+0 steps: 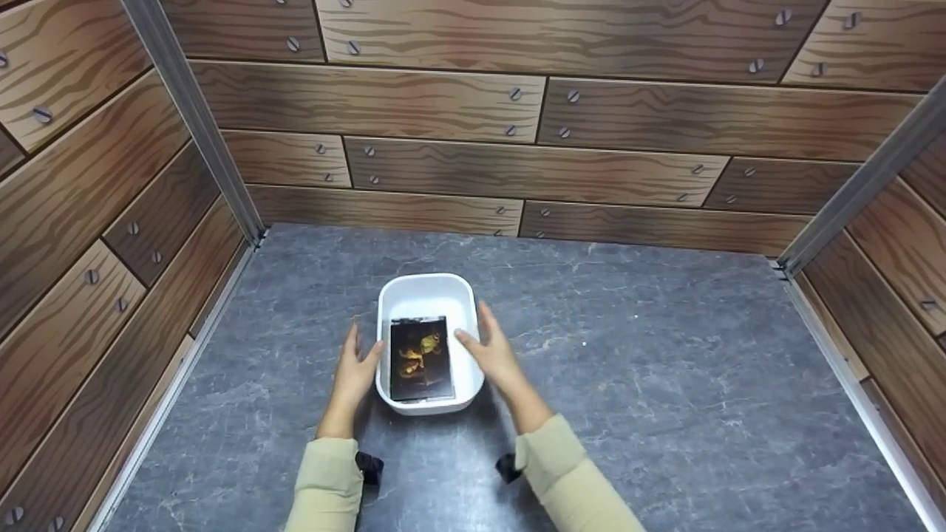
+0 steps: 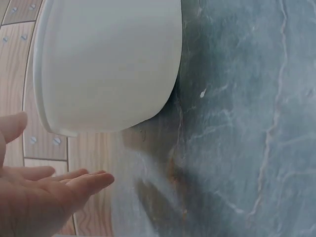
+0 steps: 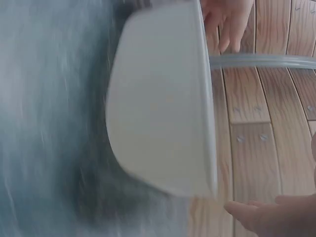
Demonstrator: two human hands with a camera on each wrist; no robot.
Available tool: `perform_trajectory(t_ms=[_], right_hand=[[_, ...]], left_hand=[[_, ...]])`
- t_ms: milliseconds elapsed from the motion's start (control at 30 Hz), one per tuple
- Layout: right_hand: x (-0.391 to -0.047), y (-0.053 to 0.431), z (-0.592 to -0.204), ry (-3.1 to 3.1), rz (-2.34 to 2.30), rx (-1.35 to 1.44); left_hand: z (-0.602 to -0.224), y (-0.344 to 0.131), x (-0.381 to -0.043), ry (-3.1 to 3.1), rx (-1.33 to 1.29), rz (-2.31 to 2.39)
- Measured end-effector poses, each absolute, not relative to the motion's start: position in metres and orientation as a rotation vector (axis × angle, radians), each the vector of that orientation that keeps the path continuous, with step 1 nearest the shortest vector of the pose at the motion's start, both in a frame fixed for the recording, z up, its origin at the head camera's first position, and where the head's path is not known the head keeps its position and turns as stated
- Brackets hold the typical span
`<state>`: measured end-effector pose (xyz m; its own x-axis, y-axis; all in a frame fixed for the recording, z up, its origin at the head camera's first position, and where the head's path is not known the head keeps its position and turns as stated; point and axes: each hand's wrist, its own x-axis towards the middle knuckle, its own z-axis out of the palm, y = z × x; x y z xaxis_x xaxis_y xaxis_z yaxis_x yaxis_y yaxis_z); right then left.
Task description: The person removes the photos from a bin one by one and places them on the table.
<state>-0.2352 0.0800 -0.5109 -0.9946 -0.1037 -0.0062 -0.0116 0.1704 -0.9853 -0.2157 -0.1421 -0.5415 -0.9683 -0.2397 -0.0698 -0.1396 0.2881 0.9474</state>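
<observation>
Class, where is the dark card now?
In the head view, the dark card lies in the white tub, nearer its left side, between the left hand and right hand.

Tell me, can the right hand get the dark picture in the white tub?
Probably yes: the right hand is right beside the white tub, the tub's top is open, and nothing covers the dark picture.

We're seeing smooth, plastic-looking tub [image 1: 429, 295], glossy-looking picture card [image 1: 421, 362], stone-patterned surface [image 1: 628, 355] showing a soft sheen, wood-print panels [image 1: 443, 103], metal-looking posts [image 1: 194, 111]; we're noting matt cloth sleeves [image 1: 329, 476].
</observation>
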Motion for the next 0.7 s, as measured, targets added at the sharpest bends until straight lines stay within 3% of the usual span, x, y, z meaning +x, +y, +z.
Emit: perform_trajectory(t_ms=[300, 533, 700], right_hand=[[-0.221, 0.053, -0.520, 2.196, -1.947, -0.099], [-0.226, 0.043, -0.516, 2.103, -1.918, 0.070], [-0.269, 0.041, -0.590, 2.151, -1.922, 0.122]], left_hand=[[-0.547, -0.142, -0.213, -2.511, 0.326, -1.840], [-0.550, -0.143, -0.214, -2.560, 0.273, -1.728], [-0.552, -0.142, -0.214, -2.561, 0.285, -1.733]])
